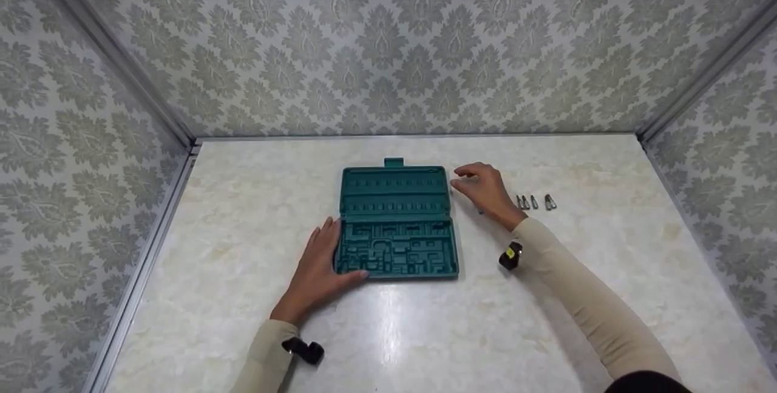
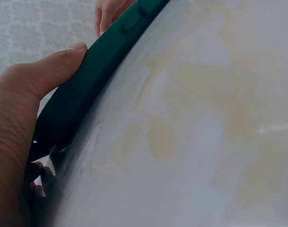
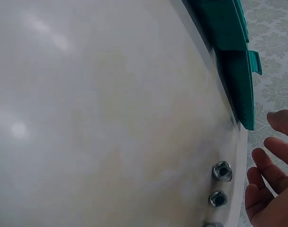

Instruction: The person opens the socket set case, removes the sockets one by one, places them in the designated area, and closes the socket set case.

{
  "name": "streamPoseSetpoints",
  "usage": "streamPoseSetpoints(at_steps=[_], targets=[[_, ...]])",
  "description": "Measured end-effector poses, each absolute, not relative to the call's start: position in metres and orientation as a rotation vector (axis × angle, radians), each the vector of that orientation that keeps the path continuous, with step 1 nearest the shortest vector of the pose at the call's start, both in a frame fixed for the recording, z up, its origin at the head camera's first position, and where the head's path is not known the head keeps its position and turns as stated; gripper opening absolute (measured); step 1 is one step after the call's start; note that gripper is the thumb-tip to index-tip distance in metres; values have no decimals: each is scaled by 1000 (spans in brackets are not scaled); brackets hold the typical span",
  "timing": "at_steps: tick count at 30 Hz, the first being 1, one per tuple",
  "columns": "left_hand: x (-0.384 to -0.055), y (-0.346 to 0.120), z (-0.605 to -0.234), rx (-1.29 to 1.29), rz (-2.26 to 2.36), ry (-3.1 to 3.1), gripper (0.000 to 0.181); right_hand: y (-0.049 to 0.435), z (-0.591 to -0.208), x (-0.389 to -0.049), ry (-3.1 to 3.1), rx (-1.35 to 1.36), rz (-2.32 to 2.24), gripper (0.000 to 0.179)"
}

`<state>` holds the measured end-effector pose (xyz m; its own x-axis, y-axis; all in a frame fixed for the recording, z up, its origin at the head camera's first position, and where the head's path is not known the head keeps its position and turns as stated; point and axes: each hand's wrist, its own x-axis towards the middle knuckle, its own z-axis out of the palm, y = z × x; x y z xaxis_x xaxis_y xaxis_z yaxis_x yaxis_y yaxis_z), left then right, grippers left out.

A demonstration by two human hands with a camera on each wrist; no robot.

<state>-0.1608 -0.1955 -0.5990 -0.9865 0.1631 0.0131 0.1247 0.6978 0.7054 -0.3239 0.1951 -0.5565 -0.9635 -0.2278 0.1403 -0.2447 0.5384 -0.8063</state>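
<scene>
A green plastic tool case (image 1: 394, 217) lies unfolded on the table, its moulded recesses facing up. My left hand (image 1: 315, 268) holds its front left corner, the thumb along the front edge and the fingers at the left side. In the left wrist view, the thumb (image 2: 63, 66) lies on the case wall; the other fingers are dark and partly hidden. My right hand (image 1: 488, 192) hovers right of the lid, fingers bent and thumb apart from them. Nothing shows between them in the right wrist view. Small metal sockets (image 3: 222, 171) stand near that hand.
Several small metal pieces (image 1: 534, 201) stand in a row right of my right hand, and part of another (image 1: 481, 211) shows beside its palm. A latch tab (image 1: 394, 162) juts from the lid's far edge. Patterned walls (image 1: 388, 47) border the pale table (image 1: 243, 198).
</scene>
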Motion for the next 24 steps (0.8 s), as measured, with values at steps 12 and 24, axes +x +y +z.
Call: streamPoseSetpoints(at_steps=[12,24], targets=[[-160,-196,-600,232,1177,2844,129,179,-565,-338,-2732,426,1510,35],[-164,-197,-602,290,1149,2876,128,167,-565,-347,-2767,321,1565,35]])
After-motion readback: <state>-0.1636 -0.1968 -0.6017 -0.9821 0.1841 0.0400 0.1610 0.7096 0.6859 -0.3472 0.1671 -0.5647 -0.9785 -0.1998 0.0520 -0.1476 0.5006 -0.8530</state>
